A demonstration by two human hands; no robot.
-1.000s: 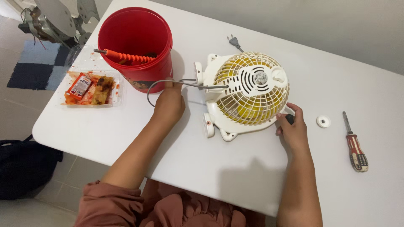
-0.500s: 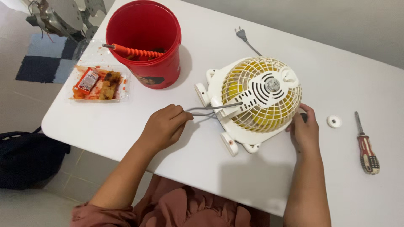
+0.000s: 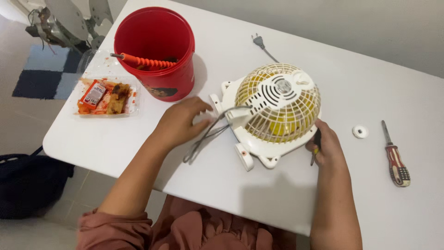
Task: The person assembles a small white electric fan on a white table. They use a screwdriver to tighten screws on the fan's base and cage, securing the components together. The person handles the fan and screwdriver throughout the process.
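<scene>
We see a small white plastic desk fan [image 3: 276, 111] with a round grille and yellow blades lying grille-up near the middle of the white desk [image 3: 333, 69], a little toward the near edge. The left hand [image 3: 181, 121] rests on the desk just left of the fan, its fingers curled loosely over the fan's grey power cord [image 3: 206, 135], which loops from the fan's left side toward the near edge; whether the fingers actually pinch the cord we cannot tell. The right hand [image 3: 326, 147] sits against the fan's lower right rim, clenched around a dark-handled screwdriver [image 3: 315, 147] with a yellow mark, shaft pointing down toward the near edge.

Toward the far left corner stands a red plastic bucket [image 3: 157, 55] holding an orange ribbed tool handle [image 3: 141, 60]. Just left of it, by the left edge, lies a clear plastic tray [image 3: 108, 96] of food with reddish sauce and a sachet. The cord's plug [image 3: 259, 41] lies behind the fan near the far edge. To the right of the fan sit a small white round cap [image 3: 360, 132] and, farther right, a red and black striped screwdriver [image 3: 395, 157].
</scene>
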